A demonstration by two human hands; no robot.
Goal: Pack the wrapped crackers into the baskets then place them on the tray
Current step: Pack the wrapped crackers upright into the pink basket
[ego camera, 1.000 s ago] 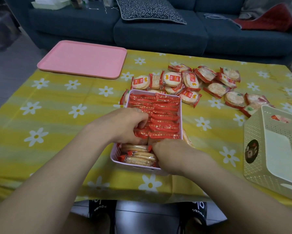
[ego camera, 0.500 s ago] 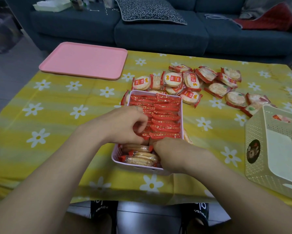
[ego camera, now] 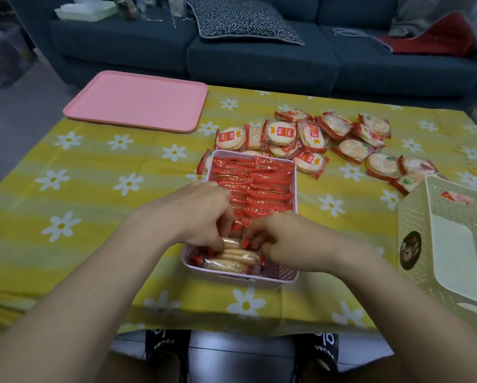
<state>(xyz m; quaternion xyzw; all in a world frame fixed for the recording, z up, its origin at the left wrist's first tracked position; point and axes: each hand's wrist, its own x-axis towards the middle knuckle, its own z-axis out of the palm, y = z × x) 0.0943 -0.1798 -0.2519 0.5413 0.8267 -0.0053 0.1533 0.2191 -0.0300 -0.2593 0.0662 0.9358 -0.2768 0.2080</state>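
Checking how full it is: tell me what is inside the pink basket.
The pink basket holds wrapped crackers standing on edge in tight rows, a few lying flatter at the near end. The left hand and right hand cover the middle; the bottom is hidden.

Two baskets: pink basket (ego camera: pixel 294 186), cream basket (ego camera: pixel 414 217). One pink tray (ego camera: pixel 138 100). Two hands: left hand (ego camera: pixel 196 214), right hand (ego camera: pixel 281 239). Loose crackers (ego camera: pixel 309 136) too overlapped for exact count.

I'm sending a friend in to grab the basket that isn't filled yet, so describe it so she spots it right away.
On the yellow daisy tablecloth, look to the right edge. The cream basket sits there, perforated, with a round dark sticker on its side. Unlike the pink basket packed with red wrappers, it looks nearly empty.
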